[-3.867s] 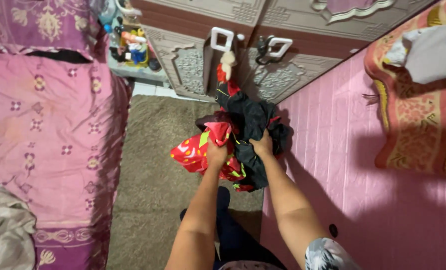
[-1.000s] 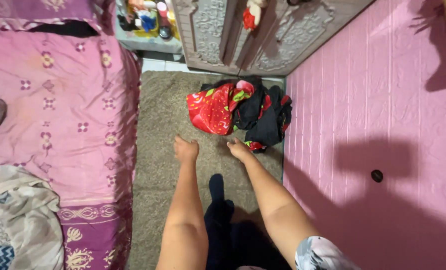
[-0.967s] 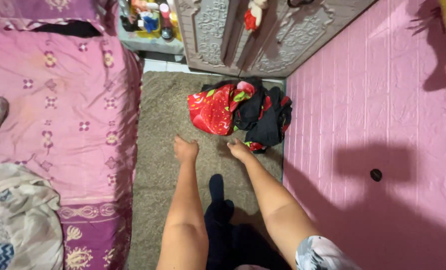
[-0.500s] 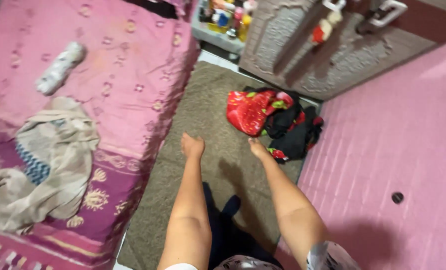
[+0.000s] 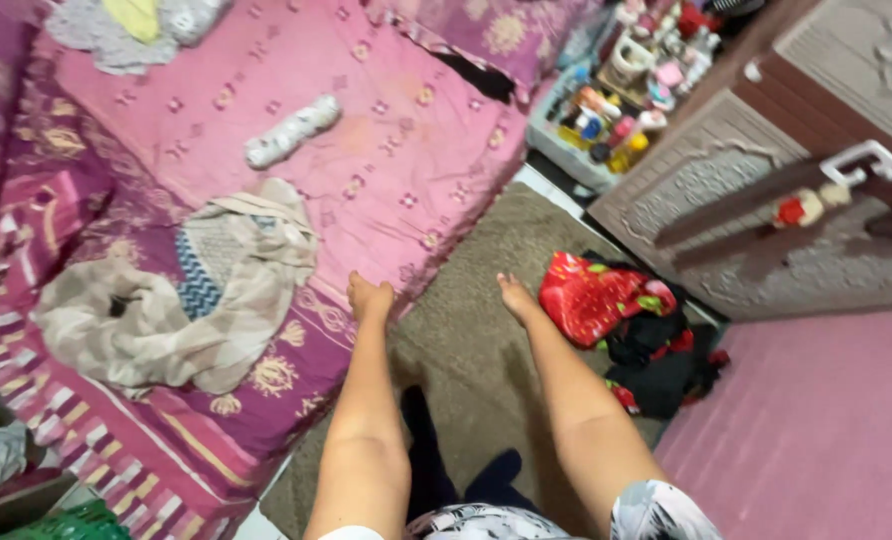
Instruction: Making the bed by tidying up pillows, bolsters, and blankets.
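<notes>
Both hands are empty: the left hand is loosely curled at the edge of the pink bed; the right hand is flat, fingers together, over the brown rug. The red-and-black clothes, crumpled, lie on the rug at three o'clock of the right hand, released since earlier. A shelf at one o'clock holds bottles.
</notes>
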